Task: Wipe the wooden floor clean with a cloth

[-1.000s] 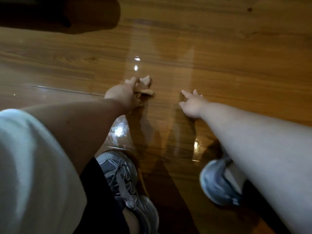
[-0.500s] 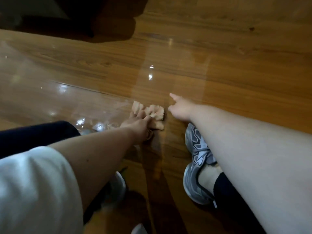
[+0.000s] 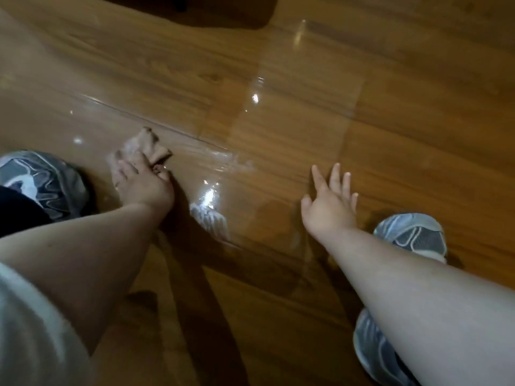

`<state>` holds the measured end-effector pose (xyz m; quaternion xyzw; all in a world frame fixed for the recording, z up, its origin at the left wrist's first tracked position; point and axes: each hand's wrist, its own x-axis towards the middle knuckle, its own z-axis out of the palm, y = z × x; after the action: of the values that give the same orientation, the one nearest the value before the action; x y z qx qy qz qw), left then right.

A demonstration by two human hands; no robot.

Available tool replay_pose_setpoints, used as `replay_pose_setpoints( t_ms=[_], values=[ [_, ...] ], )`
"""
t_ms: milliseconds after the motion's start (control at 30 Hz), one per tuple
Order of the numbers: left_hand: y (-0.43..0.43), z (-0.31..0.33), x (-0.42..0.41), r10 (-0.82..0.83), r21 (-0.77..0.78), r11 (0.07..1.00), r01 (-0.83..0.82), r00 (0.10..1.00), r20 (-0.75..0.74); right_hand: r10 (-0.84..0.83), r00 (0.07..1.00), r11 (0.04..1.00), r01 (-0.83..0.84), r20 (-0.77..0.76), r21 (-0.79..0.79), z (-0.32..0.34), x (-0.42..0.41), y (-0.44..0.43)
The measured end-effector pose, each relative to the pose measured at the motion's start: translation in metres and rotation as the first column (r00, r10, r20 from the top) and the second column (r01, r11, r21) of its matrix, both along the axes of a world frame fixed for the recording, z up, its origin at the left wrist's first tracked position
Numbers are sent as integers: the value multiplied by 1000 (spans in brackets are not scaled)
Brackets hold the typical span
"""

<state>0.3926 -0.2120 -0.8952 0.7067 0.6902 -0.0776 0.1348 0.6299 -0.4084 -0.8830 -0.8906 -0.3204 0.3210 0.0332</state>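
Observation:
A crumpled beige cloth lies on the glossy wooden floor at left of centre. My left hand presses down on its near part, fingers curled over the bunched fabric. My right hand hovers low over the boards to the right, fingers spread and straight, holding nothing. A wet streak with bright glare runs from the cloth toward the right hand.
My grey sneakers stand on the floor: one at the left edge, one behind the right wrist. A dark shadowed object sits at the top. A plank seam crosses the boards beyond the cloth.
My left hand has dragged the cloth leftward, away from the right hand. The right hand has opened its fingers wide and the two hands now stand well apart. My feet have shifted.

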Motion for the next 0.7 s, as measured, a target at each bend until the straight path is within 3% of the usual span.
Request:
replay_pose_setpoints(
  t_ms=[33, 67, 133, 167, 233, 267, 300, 333, 367, 400, 467, 500, 533, 567, 600, 667, 700],
  values=[
    [-2, 1, 7, 75, 6, 997, -75, 997, -18, 1, 1000, 1000, -1, 12, -3, 0, 1, 7],
    [-11, 1, 18, 49, 21, 999, -48, 998, -28, -11, 1000, 1000, 11, 16, -5, 2, 3, 15],
    [-39, -3, 37, -341, 28, 939, 342, 939, -43, -65, 998, 998, 65, 15, -8, 5, 8, 33],
    [-58, -4, 42, -592, -14, 806, 592, 806, -21, -83, 997, 996, 83, 9, -15, 6, 8, 38],
    [-70, -5, 44, -902, -121, 411, 903, 422, 85, -89, 996, 996, 89, 2, -9, 11, 12, 53],
    [-60, -4, 42, -950, -112, 279, 954, 291, 115, -85, 996, 996, 85, -6, 2, 12, 14, 62],
    [-44, -2, 39, -960, -74, 250, 965, 258, 113, -78, 997, 997, 78, -14, 19, 13, 15, 68],
    [-26, -3, 35, -951, -36, 299, 954, 301, 73, -72, 997, 997, 73, -21, 35, 14, 16, 74],
    [-4, -5, 31, -913, 5, 407, 914, 406, 26, -83, 996, 995, 84, -28, 52, 14, 17, 79],
    [20, -5, 26, -818, 16, 574, 818, 575, -22, -95, 995, 993, 97, -34, 67, 13, 18, 82],
    [70, -1, 6, -396, -6, 918, 396, 917, -38, -117, 993, 988, 118, -18, 98, 10, 15, 90],
    [85, 5, 1, -155, -5, 988, 155, 987, -36, -130, 991, 984, 128, 8, 120, 8, 13, 94],
    [85, 13, 6, -23, -7, 1000, 23, 999, -29, -156, 987, 978, 150, 31, 146, 6, 12, 98],
    [73, 18, 19, -30, -49, 998, 30, 1000, 10, -195, 980, 967, 185, 44, 173, 6, 11, 101],
    [50, 16, 36, -160, -102, 981, 167, 984, 75, -239, 970, 955, 227, 45, 190, 6, 11, 104],
    [-14, 14, 72, -520, -180, 813, 554, 829, 204, -303, 953, 938, 292, 29, 186, 8, 17, 102],
    [-34, 14, 84, -614, -141, 751, 645, 760, 212, -317, 948, 937, 309, 22, 160, 10, 23, 95]
  ],
)
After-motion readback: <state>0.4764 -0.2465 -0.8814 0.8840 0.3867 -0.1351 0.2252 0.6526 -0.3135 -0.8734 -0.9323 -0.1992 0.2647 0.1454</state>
